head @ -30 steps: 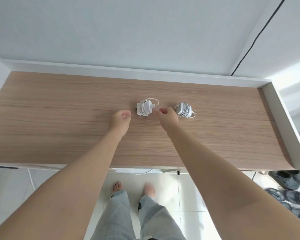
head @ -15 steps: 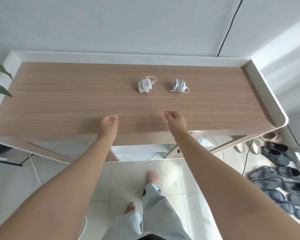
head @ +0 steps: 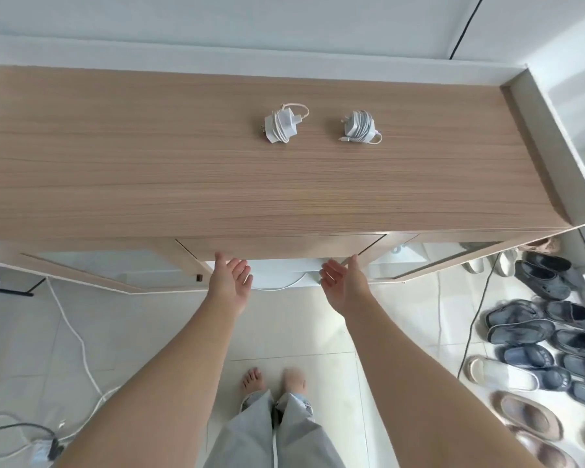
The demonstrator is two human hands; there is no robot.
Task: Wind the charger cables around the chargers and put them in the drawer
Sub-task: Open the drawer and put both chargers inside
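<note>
The fingers (head: 242,270) of the left hand (head: 230,278) are released, lightly spread, palm turned inward, and they grasp nothing. The fingers (head: 328,276) of the right hand (head: 343,282) are released in the same way, palm facing the left one. Both hands reach under the front edge of the counter (head: 149,184), with the thumbs near the lower edge of the drawer (head: 281,246), which looks closed; I cannot tell if they touch it.

The counter is light wood with a white raised rim at the back and at the right end. Behind it is a pale wall. Below is a white tiled floor (head: 402,319), with bare feet and grey trousers in the middle, white cables at the left, and many shoes (head: 537,339) at the right.

The two chargers lie on the counter, well apart from the fingers, toward the back. The left charger (head: 279,126) has its cable wound around it, its long axis goes left to right, and the prongs point left. The right charger (head: 360,126) is also wound; it lies tilted, prongs toward the back left, and the cable end sticks out at the front.
</note>
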